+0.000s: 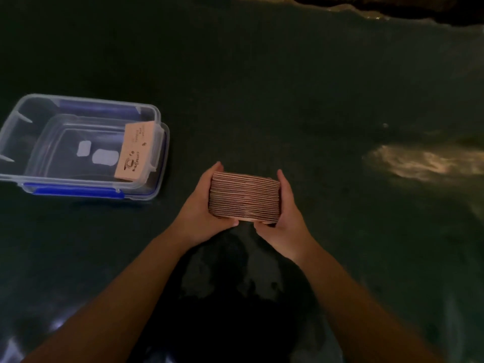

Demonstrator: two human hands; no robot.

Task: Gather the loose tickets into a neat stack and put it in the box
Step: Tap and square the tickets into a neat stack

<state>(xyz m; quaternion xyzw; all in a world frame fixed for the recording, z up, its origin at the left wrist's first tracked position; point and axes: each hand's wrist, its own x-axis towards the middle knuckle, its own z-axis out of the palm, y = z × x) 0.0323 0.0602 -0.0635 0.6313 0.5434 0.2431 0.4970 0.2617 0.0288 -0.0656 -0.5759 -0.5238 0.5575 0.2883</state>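
A thick stack of pinkish-tan tickets stands on edge over the dark table, its layered edges facing up. My left hand presses its left end and my right hand presses its right end, so both hands clamp the stack between them. To the left stands the clear plastic box with blue clips, open at the top. One single ticket with a coffee-cup print leans inside the box against its right wall.
The box sits on its clear lid, which sticks out at the right. The dark green table surface stretches all around. A bright glare patch lies at the right. My shadow falls on the near table edge.
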